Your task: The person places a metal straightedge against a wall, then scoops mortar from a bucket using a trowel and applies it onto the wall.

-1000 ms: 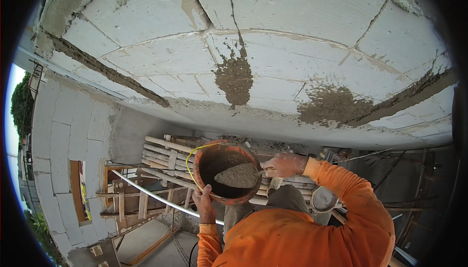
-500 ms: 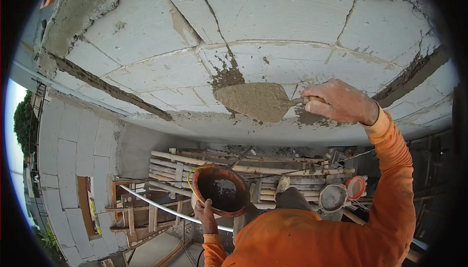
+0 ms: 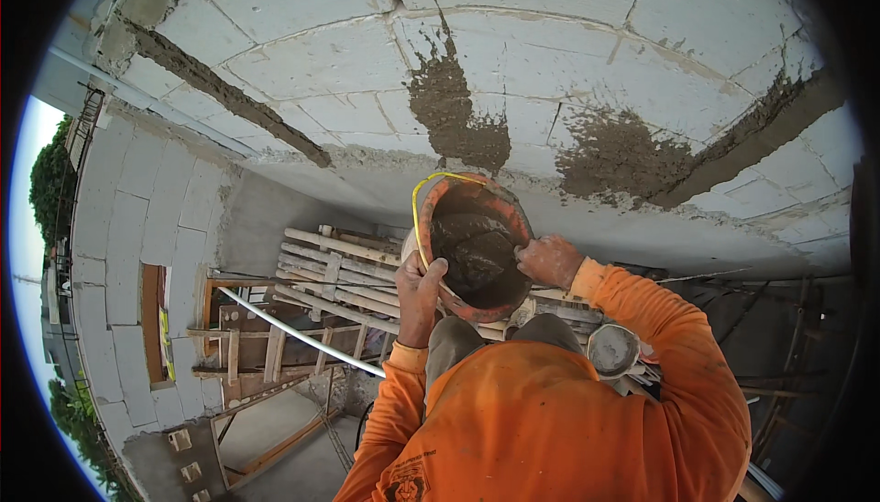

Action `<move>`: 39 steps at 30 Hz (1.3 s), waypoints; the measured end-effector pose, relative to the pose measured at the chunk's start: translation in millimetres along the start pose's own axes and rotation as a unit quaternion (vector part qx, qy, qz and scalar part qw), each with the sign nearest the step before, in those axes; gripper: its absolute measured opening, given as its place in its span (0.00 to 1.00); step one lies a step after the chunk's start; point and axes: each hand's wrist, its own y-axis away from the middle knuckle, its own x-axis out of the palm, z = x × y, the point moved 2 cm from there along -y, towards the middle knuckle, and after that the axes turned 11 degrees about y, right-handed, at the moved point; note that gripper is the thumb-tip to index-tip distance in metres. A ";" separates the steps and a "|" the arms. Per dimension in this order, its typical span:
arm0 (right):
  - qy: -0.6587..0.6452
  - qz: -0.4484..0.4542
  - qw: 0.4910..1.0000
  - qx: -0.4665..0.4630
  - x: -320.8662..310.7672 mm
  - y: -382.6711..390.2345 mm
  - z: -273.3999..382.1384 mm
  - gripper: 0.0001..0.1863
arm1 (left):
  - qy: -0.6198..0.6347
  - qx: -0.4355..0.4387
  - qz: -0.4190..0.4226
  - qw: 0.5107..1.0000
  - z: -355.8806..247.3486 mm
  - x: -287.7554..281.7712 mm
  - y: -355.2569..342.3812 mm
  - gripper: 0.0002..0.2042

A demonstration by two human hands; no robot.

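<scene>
Mortar (image 3: 472, 259) is sitting wet and dark inside the round orange bucket (image 3: 477, 245) that I am holding up in front of my chest, just above my orange sleeves. I am judging that the good way to load here is to keep the bucket tilted toward me and steady, dig from the near edge of the heap, and take only what will stay put overhead.

My left hand (image 3: 417, 286) is gripping the bucket's near rim, fingers (image 3: 431, 273) curled tight over the lip with the thumb side against the wall, right by the yellow wire handle (image 3: 420, 204) arching up from that side. My right hand (image 3: 548, 259) is reaching in over the opposite rim, fingers bent together as if closing on a tool; whatever they are clamping is hidden in the mortar, so I cannot tell what it is.

Beyond the bucket, stacked wooden scaffold poles (image 3: 330, 264) are lying below me. Farthest off, overhead, the block ceiling (image 3: 293, 71) is carrying two fresh mortar patches, one (image 3: 454, 108) directly above the bucket and one (image 3: 614, 149) to the right.
</scene>
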 end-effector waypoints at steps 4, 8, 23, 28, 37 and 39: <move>-0.067 -0.007 0.998 0.005 8.4 18.4 1.6 0.19 | 0.010 -0.007 0.044 0.999 -6.1 24.6 -0.7 0.13; -0.204 0.020 0.978 -0.037 14.2 23.9 8.7 0.22 | -0.004 -0.026 0.044 0.999 -12.4 15.1 7.1 0.14; -0.306 0.169 0.927 -0.132 -63.7 1.4 -35.9 0.22 | -0.002 -0.019 -0.182 0.983 -9.8 -106.6 61.7 0.06; -0.493 0.334 0.803 -0.006 -116.4 -9.4 -73.4 0.23 | -0.036 0.044 -0.228 0.972 -0.6 -137.7 58.9 0.08; -0.100 -0.206 0.971 0.068 -405.7 107.8 -120.4 0.19 | -0.058 0.015 -0.206 0.977 -3.4 -140.0 38.5 0.07; -0.073 -0.192 0.979 0.002 -383.2 98.4 -105.0 0.17 | -0.073 -0.001 -0.190 0.979 -2.9 -128.4 31.7 0.04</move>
